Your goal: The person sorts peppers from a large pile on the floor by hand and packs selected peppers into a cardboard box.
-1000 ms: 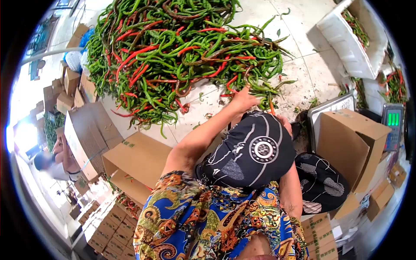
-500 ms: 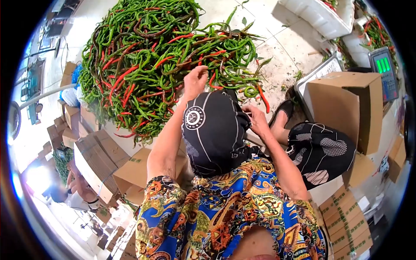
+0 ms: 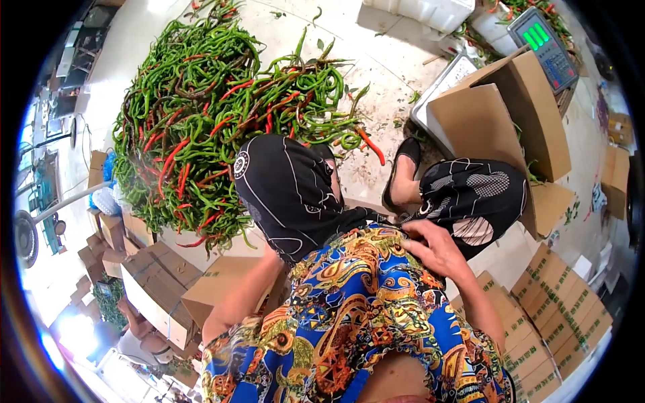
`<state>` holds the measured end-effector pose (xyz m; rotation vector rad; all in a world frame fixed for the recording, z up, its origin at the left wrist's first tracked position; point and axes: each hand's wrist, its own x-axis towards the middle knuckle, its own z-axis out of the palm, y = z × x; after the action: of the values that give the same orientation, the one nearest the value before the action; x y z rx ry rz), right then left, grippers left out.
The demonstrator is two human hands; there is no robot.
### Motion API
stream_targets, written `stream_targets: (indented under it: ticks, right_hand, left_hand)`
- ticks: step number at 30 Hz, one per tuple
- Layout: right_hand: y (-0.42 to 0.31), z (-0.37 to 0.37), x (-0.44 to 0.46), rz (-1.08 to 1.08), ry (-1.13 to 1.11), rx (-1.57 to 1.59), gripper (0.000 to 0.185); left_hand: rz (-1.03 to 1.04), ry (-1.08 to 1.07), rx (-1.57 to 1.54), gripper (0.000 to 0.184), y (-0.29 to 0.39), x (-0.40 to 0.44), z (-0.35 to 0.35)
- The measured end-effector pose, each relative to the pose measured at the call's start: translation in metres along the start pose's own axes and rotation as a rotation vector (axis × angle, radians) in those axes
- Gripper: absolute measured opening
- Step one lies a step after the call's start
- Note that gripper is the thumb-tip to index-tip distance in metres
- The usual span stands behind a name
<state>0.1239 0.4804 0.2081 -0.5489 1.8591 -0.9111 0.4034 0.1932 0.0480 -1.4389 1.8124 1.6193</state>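
My right hand [image 3: 433,248] rests at the patterned shirt [image 3: 349,295] near my lap, fingers apart and slightly bent, with nothing seen in it. My left forearm [image 3: 247,292] reaches down beside the black trousers [image 3: 289,195]; the hand itself is hidden behind my leg. Beyond my knees lies a large heap of long green and red chili peppers [image 3: 195,114] on the floor. One red chili pepper [image 3: 371,146] sticks out at the heap's right edge, close to my shoes.
To the right, an open cardboard box [image 3: 474,127] stands on a scale platform [image 3: 430,101] by a lit display [image 3: 541,47]. Flat cardboard [image 3: 557,316] lies at lower right. More boxes [image 3: 161,269] stand at left. A white foam box [image 3: 430,12] is at the top. Another person [image 3: 141,342] is at lower left.
Both hands have drawn back toward my body; the left has left the pepper heap and gone behind my leg. The view has shifted, and my legs appear more upright in it.
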Motion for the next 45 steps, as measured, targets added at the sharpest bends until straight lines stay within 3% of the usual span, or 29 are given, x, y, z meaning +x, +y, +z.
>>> stream_targets:
  ticks: [3, 4, 7, 8, 11, 15, 17, 19, 21, 23, 24, 25, 26, 27, 28, 29, 30, 34, 36, 38, 39, 41, 43, 45]
  right_hand:
    - [0.038, 0.012, -0.017, -0.083, 0.011, -0.176, 0.022]
    - [0.040, 0.016, -0.015, -0.137, 0.087, -0.195, 0.018]
    - [0.007, 0.015, -0.026, -0.037, 0.112, 0.001, 0.017]
    - [0.007, 0.015, -0.031, 0.034, 0.109, 0.083, 0.016]
    - [-0.001, 0.007, -0.046, 0.071, 0.027, 0.846, 0.015]
    - [-0.044, -0.008, -0.075, 0.002, -0.266, 0.964, 0.014]
    - [-0.043, -0.013, -0.083, -0.049, -0.524, 0.847, 0.017]
    - [-0.034, -0.017, -0.092, -0.047, -0.584, 0.846, 0.017]
    - [-0.015, -0.014, -0.099, 0.008, -0.482, 0.835, 0.018]
    - [-0.006, -0.006, -0.100, 0.071, -0.311, 0.776, 0.020]
    - [0.003, -0.002, -0.094, -0.020, -0.244, 0.507, 0.024]
    - [0.011, 0.002, -0.092, 0.184, -0.150, 0.287, 0.027]
    - [0.013, 0.015, -0.088, 0.023, 0.080, -0.005, 0.028]
    - [0.011, 0.029, -0.080, -0.146, 0.310, -0.299, 0.030]
    - [0.013, 0.036, -0.070, -0.320, 0.422, -0.361, 0.028]
    - [0.020, 0.035, -0.068, -0.304, 0.356, -0.307, 0.026]
    - [0.026, 0.033, -0.071, -0.281, 0.287, -0.250, 0.024]
    - [0.012, 0.023, -0.086, -0.253, 0.166, -0.138, 0.016]
    - [0.008, 0.021, -0.085, -0.264, 0.129, -0.025, 0.013]
    - [0.003, 0.008, -0.088, -0.031, -0.029, 0.180, 0.012]
    - [0.004, 0.002, -0.090, 0.086, -0.111, 0.284, 0.013]
    - [0.023, 0.003, -0.089, 0.122, -0.231, 0.432, 0.018]
    - [0.042, 0.010, -0.091, 0.118, -0.238, 0.293, 0.013]
    - [0.035, 0.004, -0.094, 0.235, -0.297, 0.081, 0.010]
  left_hand:
    - [0.075, 0.193, 0.085, 0.023, 0.000, -0.061, -0.014]
    - [0.187, 0.254, 0.108, 0.024, 0.010, -0.069, -0.012]
    - [0.601, 0.372, 0.278, 0.023, 0.091, -0.123, -0.012]
    - [0.723, 0.381, 0.293, 0.023, 0.110, -0.132, -0.010]
    - [1.101, 0.380, 0.378, 0.027, 0.162, -0.153, 0.007]
    - [0.960, -0.134, 0.133, 0.023, 0.182, -0.104, 0.054]
    - [1.033, -0.368, 0.177, 0.018, 0.178, -0.077, 0.084]
    - [1.100, -0.681, 0.286, 0.019, 0.181, -0.084, 0.101]
    - [1.287, -0.681, 0.503, 0.017, 0.185, -0.099, 0.096]
    - [1.360, -0.592, 0.493, 0.019, 0.190, -0.108, 0.082]
    - [1.379, -0.618, 0.547, 0.023, 0.193, -0.108, 0.075]
    - [1.389, -0.641, 0.597, 0.028, 0.192, -0.107, 0.069]
    - [1.280, -0.737, 0.587, 0.038, 0.172, -0.093, 0.068]
    - [1.193, -0.629, 0.605, 0.043, 0.170, -0.096, 0.065]
    - [1.129, -0.508, 0.581, 0.044, 0.172, -0.101, 0.061]
    - [1.061, -0.390, 0.557, 0.044, 0.173, -0.104, 0.057]
    - [1.001, -0.458, 0.650, 0.044, 0.167, -0.097, 0.049]
    - [1.045, -0.538, 0.506, 0.022, 0.169, -0.117, 0.034]
    - [0.828, -0.724, 0.293, 0.031, 0.163, -0.118, 0.029]
    - [0.683, -0.860, 0.151, 0.033, 0.164, -0.113, 0.024]
    - [0.489, -0.978, -0.063, 0.030, 0.164, -0.112, 0.022]
    - [0.206, -0.843, -0.027, 0.024, 0.162, -0.109, 0.027]
    - [0.294, -0.860, 0.300, 0.017, 0.163, -0.105, 0.023]
    - [0.355, -0.893, 0.479, 0.028, 0.179, -0.108, 0.018]
